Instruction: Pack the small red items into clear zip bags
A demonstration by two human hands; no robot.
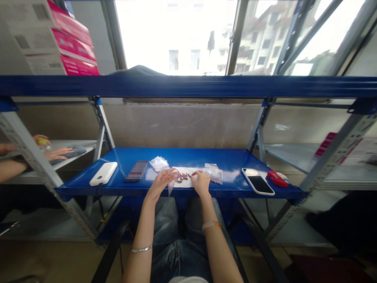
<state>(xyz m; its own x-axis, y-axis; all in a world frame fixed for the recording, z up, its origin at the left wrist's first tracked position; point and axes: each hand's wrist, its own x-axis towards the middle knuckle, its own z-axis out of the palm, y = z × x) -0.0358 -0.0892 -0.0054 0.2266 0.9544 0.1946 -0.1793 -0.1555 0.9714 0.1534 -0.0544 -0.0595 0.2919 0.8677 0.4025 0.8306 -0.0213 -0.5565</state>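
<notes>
Several small red-and-white pieces (182, 177) lie in a loose pile on a white sheet (186, 184) near the front edge of the blue shelf. My left hand (162, 180) is at the left of the pile, its fingers curved around a small clear plastic bag (171, 187) that hangs partly over the edge. On the pile's right side, my right hand (201, 182) has thumb and fingertips pinched together close to the pieces. Whatever sits between those fingertips is too small to make out.
Clear bags (159, 163) lie behind my left hand, and filled bags (214, 173) rest to the right. A white power bank (103, 173), a blurred-out dark item (137, 171), a phone (258, 181) and a red object (277, 179) share the shelf. Another person's hand (59, 153) shows far left.
</notes>
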